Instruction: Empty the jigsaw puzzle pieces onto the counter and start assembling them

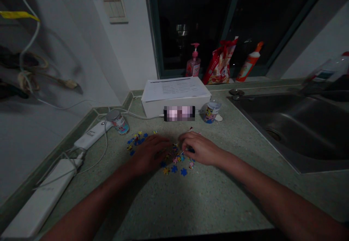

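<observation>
Well to the left of the white box [174, 103], a long white block [43, 203] lies with cables on the counter [215, 201]; a lidded can [120, 123] stands closer to the box. Before the box's left half, the left hand [149, 153] is palm-down beside blue and yellow puzzle pieces [133, 141], fingers stretched, thumb apart, closed on nothing. More pieces [174, 168] lie before the box's middle, between the hands. Nearby, the right hand [200, 148] curls thumb and forefinger close together; whether they pinch a piece, I cannot tell. In front of the box's right end stands a second can [211, 113].
</observation>
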Motion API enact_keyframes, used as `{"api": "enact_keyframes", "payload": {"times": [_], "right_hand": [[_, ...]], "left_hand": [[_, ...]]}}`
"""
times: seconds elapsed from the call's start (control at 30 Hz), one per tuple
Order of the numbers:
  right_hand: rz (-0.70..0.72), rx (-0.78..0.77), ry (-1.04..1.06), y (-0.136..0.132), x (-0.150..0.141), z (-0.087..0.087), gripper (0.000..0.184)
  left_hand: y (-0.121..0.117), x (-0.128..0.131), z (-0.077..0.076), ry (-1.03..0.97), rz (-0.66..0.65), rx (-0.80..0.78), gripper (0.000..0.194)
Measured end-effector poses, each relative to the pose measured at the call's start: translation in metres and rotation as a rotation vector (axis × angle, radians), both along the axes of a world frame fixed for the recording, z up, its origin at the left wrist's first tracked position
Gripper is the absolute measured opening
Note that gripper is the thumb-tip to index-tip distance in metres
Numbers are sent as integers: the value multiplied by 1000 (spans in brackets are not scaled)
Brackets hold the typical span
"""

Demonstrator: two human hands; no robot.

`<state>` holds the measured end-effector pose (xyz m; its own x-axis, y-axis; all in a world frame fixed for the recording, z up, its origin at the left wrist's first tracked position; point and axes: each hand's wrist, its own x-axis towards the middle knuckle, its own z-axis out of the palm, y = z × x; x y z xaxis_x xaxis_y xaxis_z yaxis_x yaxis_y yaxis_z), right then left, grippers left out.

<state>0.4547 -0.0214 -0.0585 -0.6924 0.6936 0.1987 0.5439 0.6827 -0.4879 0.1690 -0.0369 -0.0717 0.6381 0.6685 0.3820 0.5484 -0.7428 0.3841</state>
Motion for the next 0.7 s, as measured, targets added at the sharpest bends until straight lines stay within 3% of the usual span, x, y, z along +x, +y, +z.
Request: {"api": "enact_keyframes", "payload": {"times": [0.2, 0.4, 0.7], "right_hand": [[12, -100, -19, -1, -2, 3, 10], [-118, -312, 220, -17, -21, 4, 8], [-130, -318, 331, -24, -28, 0, 5]], "left_hand": [[-5, 6, 3, -42, -3, -80, 18], [-12, 14, 12, -112, -5, -200, 18], [-14, 17, 9, -198, 31, -340, 15]]}}
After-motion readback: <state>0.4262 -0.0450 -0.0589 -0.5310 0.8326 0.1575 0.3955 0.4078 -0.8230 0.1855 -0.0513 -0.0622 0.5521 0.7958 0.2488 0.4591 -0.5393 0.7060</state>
